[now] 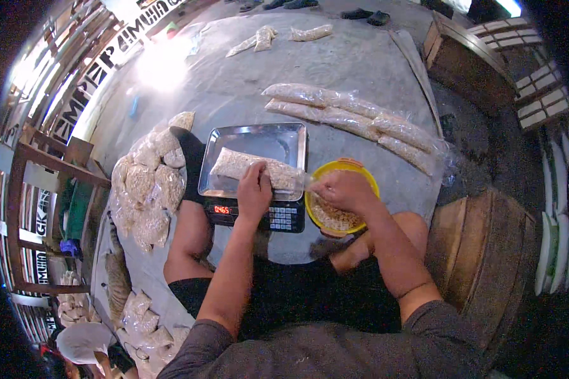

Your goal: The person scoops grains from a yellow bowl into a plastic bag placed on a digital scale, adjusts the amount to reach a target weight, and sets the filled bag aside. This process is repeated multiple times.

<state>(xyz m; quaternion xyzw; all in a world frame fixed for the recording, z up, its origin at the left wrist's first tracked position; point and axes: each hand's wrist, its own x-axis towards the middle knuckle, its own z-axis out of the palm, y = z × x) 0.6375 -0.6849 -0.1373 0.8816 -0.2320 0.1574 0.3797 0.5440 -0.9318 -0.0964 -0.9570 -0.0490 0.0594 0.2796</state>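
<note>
A clear plastic bag of pale grains [232, 163] lies across the steel tray [278, 139] of a digital scale [287, 218] with a lit red display. My left hand [255, 189] is closed on the bag's lower side, fingers bent over the plastic. At the bag's right end, my right hand [342, 191] pinches the loose plastic mouth; the fingertips are partly hidden. Under that hand stands a yellow basin [372, 179] with loose pale grains [334, 216] in it, close against the scale's right side.
Long filled bags [360, 120] lie beyond the basin, and a heap of filled bags [148, 180] sits left of my knee. A tabby cat [117, 284] lies near more bags [142, 319]. Wooden boxes [480, 252] stand at right. Another person [85, 344] is at lower left.
</note>
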